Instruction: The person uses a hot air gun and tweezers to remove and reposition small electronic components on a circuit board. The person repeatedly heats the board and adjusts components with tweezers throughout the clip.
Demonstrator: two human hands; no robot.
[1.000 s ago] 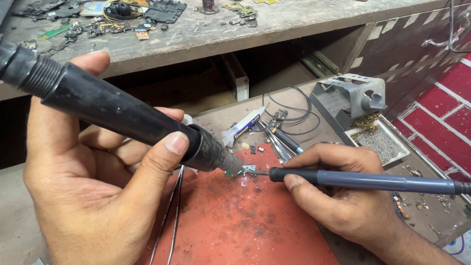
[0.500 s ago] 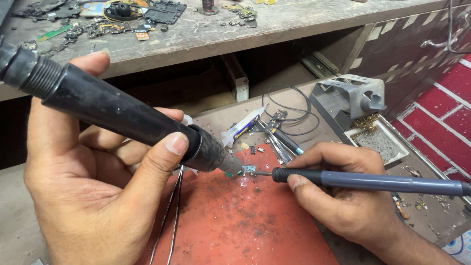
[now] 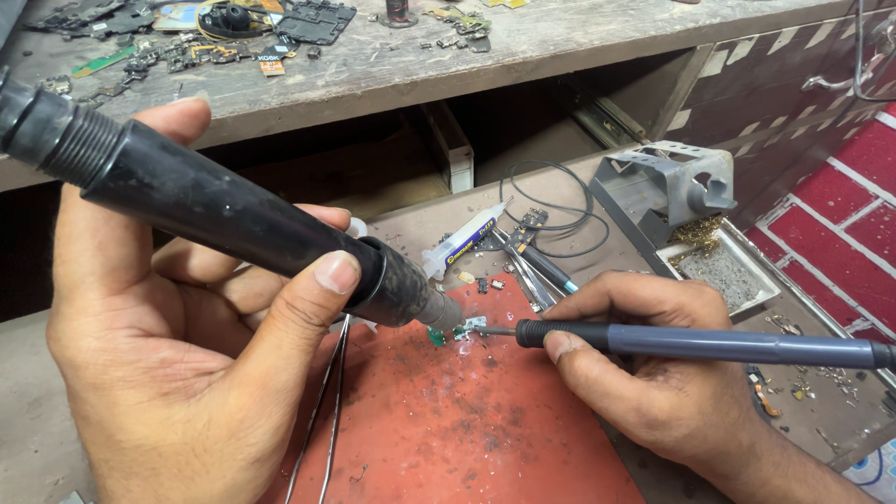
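Note:
My left hand [image 3: 177, 373] grips a thick black hot-air wand [image 3: 215, 219], its metal nozzle pointing down at a tiny green circuit part [image 3: 459, 329] on the red work mat [image 3: 467, 429]. In my right hand [image 3: 644, 373] lies a slim grey soldering iron [image 3: 709, 345], held like a pen, and its fine tip touches the same small part from the right. Nozzle and tip meet almost at one spot. Thin metal tweezers [image 3: 327, 411] lie on the mat below my left thumb.
A grey metal iron stand [image 3: 663, 187] with brass wool and a tray [image 3: 723, 271] sits at the right. A flux syringe [image 3: 464, 243], loose wire [image 3: 551, 201] and small tools lie behind the mat. A shelf [image 3: 373, 65] above carries circuit boards and scrap.
Both hands keep their grip and place. The soldering iron tip has shifted very slightly at the small part.

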